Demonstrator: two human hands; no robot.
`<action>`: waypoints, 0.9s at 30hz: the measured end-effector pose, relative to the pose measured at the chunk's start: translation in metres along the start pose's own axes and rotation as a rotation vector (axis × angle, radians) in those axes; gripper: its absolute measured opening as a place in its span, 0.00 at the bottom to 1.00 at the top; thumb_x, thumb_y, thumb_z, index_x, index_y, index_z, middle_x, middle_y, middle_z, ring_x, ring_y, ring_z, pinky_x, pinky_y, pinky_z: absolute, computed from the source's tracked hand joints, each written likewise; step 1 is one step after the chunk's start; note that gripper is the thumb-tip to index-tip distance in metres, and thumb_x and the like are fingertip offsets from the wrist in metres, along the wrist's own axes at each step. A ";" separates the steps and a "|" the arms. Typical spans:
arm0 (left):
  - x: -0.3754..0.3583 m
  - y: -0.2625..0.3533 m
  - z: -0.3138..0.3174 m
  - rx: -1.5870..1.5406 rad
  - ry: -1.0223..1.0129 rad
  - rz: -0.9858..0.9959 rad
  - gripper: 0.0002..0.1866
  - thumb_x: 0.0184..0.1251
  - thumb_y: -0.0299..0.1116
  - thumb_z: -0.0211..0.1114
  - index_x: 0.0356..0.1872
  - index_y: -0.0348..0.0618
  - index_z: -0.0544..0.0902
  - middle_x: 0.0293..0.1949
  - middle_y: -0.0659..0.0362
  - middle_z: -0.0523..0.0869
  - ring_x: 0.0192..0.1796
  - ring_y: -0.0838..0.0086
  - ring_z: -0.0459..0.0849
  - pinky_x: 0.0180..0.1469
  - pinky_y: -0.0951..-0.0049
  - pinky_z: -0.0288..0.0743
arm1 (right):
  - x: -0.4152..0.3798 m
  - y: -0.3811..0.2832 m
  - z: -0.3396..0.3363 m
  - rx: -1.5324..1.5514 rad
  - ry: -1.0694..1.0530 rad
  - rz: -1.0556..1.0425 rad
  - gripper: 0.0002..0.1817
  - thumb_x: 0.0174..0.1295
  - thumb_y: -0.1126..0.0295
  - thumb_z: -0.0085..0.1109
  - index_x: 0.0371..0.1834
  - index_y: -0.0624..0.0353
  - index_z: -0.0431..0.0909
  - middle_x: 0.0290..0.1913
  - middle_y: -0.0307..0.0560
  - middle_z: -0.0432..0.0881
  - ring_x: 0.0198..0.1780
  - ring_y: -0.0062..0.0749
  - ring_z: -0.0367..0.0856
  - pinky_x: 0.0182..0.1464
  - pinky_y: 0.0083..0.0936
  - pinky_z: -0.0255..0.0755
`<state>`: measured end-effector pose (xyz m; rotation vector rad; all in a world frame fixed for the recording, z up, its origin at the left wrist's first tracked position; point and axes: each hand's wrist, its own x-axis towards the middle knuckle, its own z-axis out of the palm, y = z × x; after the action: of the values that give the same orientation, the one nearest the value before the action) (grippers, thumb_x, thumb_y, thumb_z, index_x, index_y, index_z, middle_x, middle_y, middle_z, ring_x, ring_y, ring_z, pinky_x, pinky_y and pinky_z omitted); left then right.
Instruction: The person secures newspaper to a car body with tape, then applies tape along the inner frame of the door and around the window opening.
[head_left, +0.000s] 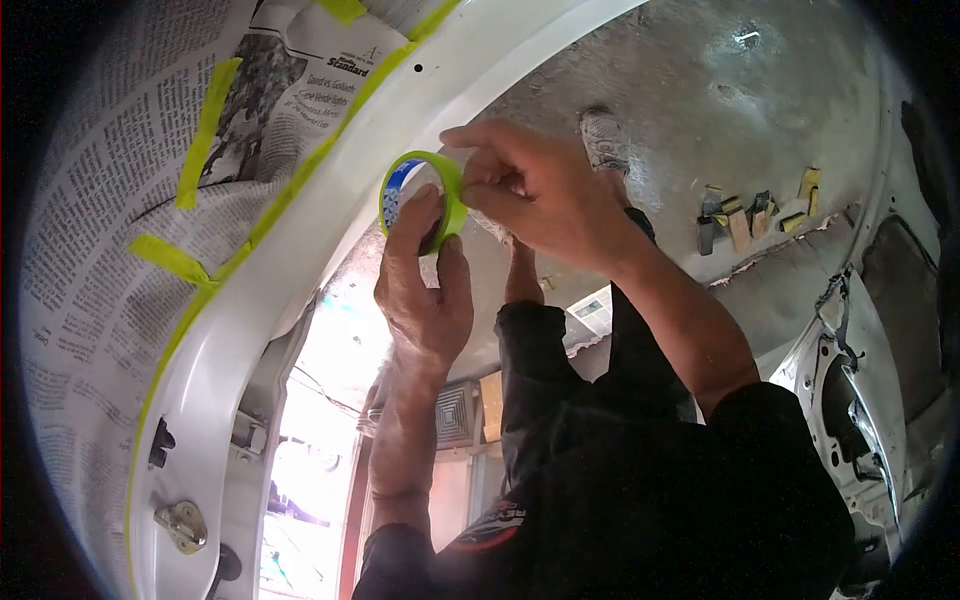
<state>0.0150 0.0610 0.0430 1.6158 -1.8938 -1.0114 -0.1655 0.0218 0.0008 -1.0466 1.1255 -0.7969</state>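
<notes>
My left hand (425, 300) grips a roll of yellow-green masking tape (452, 195), with the thumb through its blue-printed core. Beside the roll's right edge is my right hand (545, 190), its thumb close against the tape and its index finger reaching over the top. The other fingers are curled in; whether they pinch the tape's end is hidden. Left of the hands runs a white car body frame (330, 215). Newspaper sheets (110, 200) cover the area beyond it, held along the edge by strips of the same tape (208, 130).
Several small blocks (740, 225) lie on the grey concrete floor (680, 90). A shoe (603, 138) stands on that floor. At the right is a stripped white car panel (850, 400). A metal latch (182, 527) sticks out from the frame at lower left.
</notes>
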 end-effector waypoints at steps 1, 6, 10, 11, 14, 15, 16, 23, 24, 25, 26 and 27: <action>-0.001 -0.001 0.000 -0.004 0.006 0.000 0.31 0.69 0.13 0.60 0.73 0.37 0.69 0.58 0.44 0.84 0.59 0.60 0.87 0.61 0.62 0.82 | 0.001 -0.002 0.000 -0.007 -0.025 0.035 0.17 0.67 0.76 0.66 0.58 0.62 0.78 0.43 0.54 0.88 0.43 0.39 0.91 0.42 0.34 0.84; -0.004 -0.009 -0.002 -0.030 0.002 -0.088 0.30 0.64 0.11 0.64 0.69 0.37 0.73 0.60 0.47 0.84 0.58 0.63 0.88 0.59 0.65 0.85 | 0.000 0.023 0.018 -0.071 0.034 -0.117 0.15 0.70 0.73 0.64 0.57 0.61 0.78 0.43 0.54 0.88 0.40 0.41 0.90 0.40 0.38 0.82; 0.006 0.007 -0.008 -0.118 0.064 -0.131 0.27 0.64 0.12 0.59 0.64 0.41 0.77 0.54 0.41 0.85 0.55 0.40 0.86 0.55 0.54 0.82 | -0.006 0.003 0.017 -0.225 0.077 -0.134 0.16 0.71 0.77 0.63 0.61 0.59 0.78 0.42 0.50 0.88 0.41 0.38 0.90 0.44 0.34 0.84; 0.006 0.007 -0.005 -0.116 0.078 -0.081 0.27 0.63 0.12 0.58 0.65 0.41 0.76 0.53 0.42 0.84 0.54 0.39 0.86 0.54 0.51 0.82 | -0.007 0.001 0.016 -0.204 0.088 -0.104 0.17 0.71 0.78 0.62 0.61 0.59 0.78 0.42 0.49 0.88 0.41 0.37 0.90 0.44 0.34 0.84; 0.007 0.008 -0.004 -0.133 0.075 -0.037 0.29 0.61 0.11 0.58 0.65 0.40 0.75 0.52 0.40 0.84 0.53 0.38 0.84 0.53 0.46 0.81 | -0.005 0.015 0.012 -0.178 0.043 -0.079 0.19 0.71 0.80 0.61 0.64 0.58 0.78 0.42 0.49 0.87 0.42 0.36 0.90 0.46 0.32 0.84; 0.007 0.008 -0.002 -0.132 0.078 -0.052 0.29 0.61 0.10 0.58 0.65 0.40 0.75 0.52 0.40 0.84 0.53 0.37 0.84 0.53 0.45 0.81 | -0.003 0.014 0.014 -0.170 0.025 -0.077 0.19 0.71 0.80 0.61 0.63 0.59 0.77 0.42 0.50 0.87 0.43 0.38 0.90 0.46 0.32 0.84; 0.005 0.007 -0.002 -0.134 0.080 -0.068 0.30 0.60 0.10 0.58 0.65 0.40 0.74 0.51 0.39 0.84 0.53 0.37 0.84 0.53 0.44 0.81 | -0.003 0.012 0.015 -0.163 0.008 -0.073 0.18 0.71 0.79 0.61 0.63 0.59 0.77 0.43 0.51 0.86 0.43 0.40 0.89 0.46 0.33 0.84; -0.002 -0.001 0.006 -0.109 0.095 -0.131 0.29 0.62 0.13 0.58 0.67 0.41 0.73 0.51 0.39 0.84 0.55 0.37 0.84 0.56 0.45 0.81 | -0.002 0.023 0.026 -0.336 -0.101 -0.079 0.13 0.72 0.73 0.59 0.57 0.61 0.76 0.47 0.55 0.82 0.45 0.55 0.85 0.47 0.41 0.80; -0.004 0.001 0.003 -0.091 0.075 -0.167 0.28 0.64 0.15 0.59 0.67 0.41 0.73 0.53 0.39 0.85 0.57 0.39 0.85 0.58 0.48 0.82 | -0.004 0.028 0.029 -0.331 -0.091 -0.087 0.13 0.73 0.74 0.59 0.58 0.61 0.75 0.47 0.57 0.82 0.44 0.53 0.85 0.47 0.40 0.80; -0.006 0.003 0.001 -0.074 0.055 -0.206 0.27 0.67 0.18 0.60 0.68 0.42 0.73 0.54 0.39 0.86 0.59 0.40 0.86 0.61 0.51 0.82 | -0.006 0.030 0.029 -0.274 -0.098 -0.091 0.13 0.73 0.74 0.58 0.58 0.61 0.74 0.47 0.55 0.82 0.43 0.48 0.85 0.46 0.39 0.80; -0.006 0.003 0.000 -0.074 0.061 -0.211 0.27 0.67 0.18 0.60 0.68 0.42 0.72 0.53 0.39 0.86 0.59 0.40 0.86 0.60 0.50 0.82 | -0.009 0.033 0.028 -0.219 -0.103 -0.093 0.12 0.74 0.74 0.58 0.58 0.60 0.74 0.47 0.54 0.82 0.43 0.44 0.85 0.46 0.37 0.79; -0.006 0.003 0.000 -0.075 0.065 -0.215 0.28 0.66 0.18 0.61 0.68 0.42 0.72 0.53 0.39 0.86 0.58 0.39 0.86 0.59 0.50 0.82 | -0.012 0.034 0.026 -0.164 -0.106 -0.093 0.12 0.74 0.74 0.57 0.58 0.60 0.74 0.47 0.52 0.83 0.42 0.39 0.85 0.45 0.36 0.79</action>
<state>0.0141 0.0672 0.0458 1.8140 -1.6466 -1.0882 -0.1434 0.0511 -0.0251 -1.2713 1.0711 -0.7228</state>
